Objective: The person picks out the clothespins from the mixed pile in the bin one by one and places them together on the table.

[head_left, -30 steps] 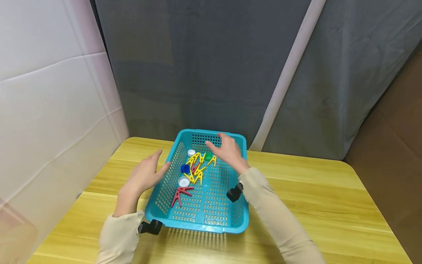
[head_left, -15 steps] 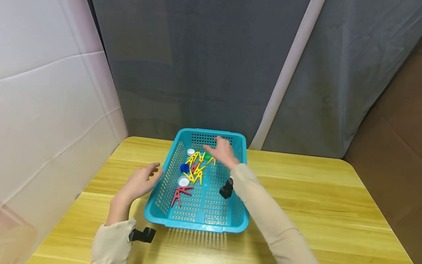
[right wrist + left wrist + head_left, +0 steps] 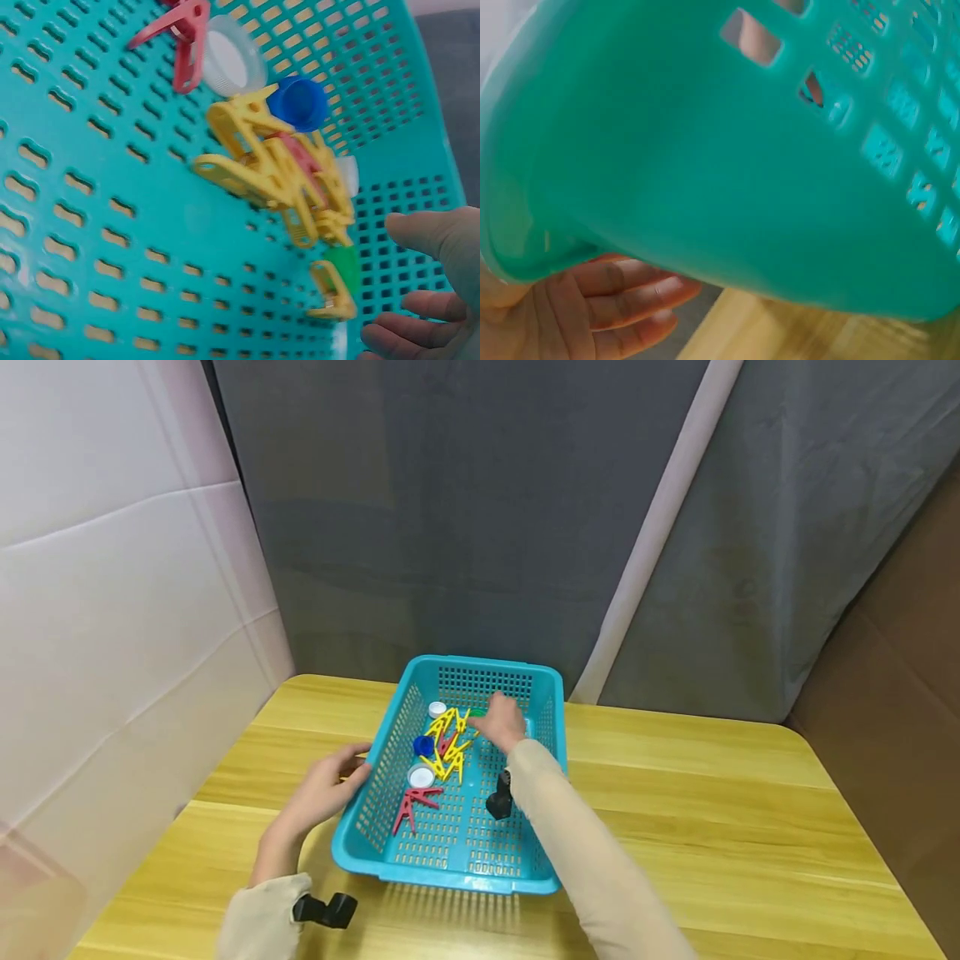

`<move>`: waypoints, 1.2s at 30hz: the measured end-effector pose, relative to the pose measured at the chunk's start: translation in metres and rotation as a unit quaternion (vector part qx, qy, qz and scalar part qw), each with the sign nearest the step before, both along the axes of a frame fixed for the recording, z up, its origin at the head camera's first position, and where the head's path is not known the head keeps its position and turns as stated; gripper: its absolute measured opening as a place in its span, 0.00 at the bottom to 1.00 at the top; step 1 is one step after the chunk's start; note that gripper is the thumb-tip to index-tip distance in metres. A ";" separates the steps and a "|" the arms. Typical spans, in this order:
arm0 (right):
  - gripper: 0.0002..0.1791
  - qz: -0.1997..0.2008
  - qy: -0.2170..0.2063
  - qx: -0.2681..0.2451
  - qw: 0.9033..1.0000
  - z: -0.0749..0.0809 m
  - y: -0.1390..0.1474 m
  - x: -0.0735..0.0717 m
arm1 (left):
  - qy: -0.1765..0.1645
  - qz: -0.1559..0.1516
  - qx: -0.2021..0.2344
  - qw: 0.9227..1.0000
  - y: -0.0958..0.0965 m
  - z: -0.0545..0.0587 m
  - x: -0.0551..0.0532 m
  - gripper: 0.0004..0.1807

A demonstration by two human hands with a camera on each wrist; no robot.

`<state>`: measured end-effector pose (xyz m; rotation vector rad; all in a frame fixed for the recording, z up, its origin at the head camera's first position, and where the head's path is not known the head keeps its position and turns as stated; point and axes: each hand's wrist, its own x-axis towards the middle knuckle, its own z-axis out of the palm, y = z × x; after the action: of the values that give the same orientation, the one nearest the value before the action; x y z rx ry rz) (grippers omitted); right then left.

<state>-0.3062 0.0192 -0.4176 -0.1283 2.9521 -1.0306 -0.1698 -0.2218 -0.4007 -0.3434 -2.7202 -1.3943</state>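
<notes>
A turquoise plastic basket (image 3: pixel 448 879) holds several yellow clothespins (image 3: pixel 452 752) in a loose pile with a red clothespin among them. More red clothespins (image 3: pixel 407 808) lie nearer its front left. My right hand (image 3: pixel 501 723) is down inside the far part, thumb and fingers spread, beside a green cap (image 3: pixel 345 264) and a single yellow clothespin (image 3: pixel 334 294); nothing shows between its fingers. At the left rim is my left hand (image 3: pixel 330 785), thumb by the edge. The left wrist view shows its fingers (image 3: pixel 634 304) loosely bent under the rim, outside the wall.
Inside the basket also lie a blue cap (image 3: pixel 423 746), a small white cap (image 3: pixel 437 709) and a larger clear-edged white lid (image 3: pixel 421 776). The basket stands on a wooden table (image 3: pixel 712 827). A grey curtain (image 3: pixel 465 527) hangs behind, with a pale wall (image 3: pixel 127 610) on the left.
My right hand has moved lower and a little left inside the basket, toward the green cap. My left hand first drew back slightly, then came up to the left rim.
</notes>
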 end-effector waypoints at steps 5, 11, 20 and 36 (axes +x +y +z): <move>0.26 -0.037 0.001 0.015 0.999 -0.013 -0.001 -0.003 | -0.041 -0.008 0.069 0.997 0.002 -0.007 0.001 0.23; 0.35 -0.064 -0.003 0.034 0.997 -0.025 0.000 -0.004 | -0.065 0.001 0.100 0.993 0.006 -0.011 0.003 0.23; 0.35 -0.092 -0.010 0.051 0.994 -0.036 -0.006 -0.007 | -0.064 -0.005 0.131 0.989 0.007 -0.013 0.005 0.22; 0.17 -0.058 0.020 0.029 0.998 -0.017 0.002 -0.011 | -0.067 -0.001 0.119 0.991 0.007 -0.015 0.005 0.22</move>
<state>-0.3167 0.0210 -0.4348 0.0250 3.0549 -0.9627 -0.1652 -0.2153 -0.4153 -0.2458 -2.6116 -1.7782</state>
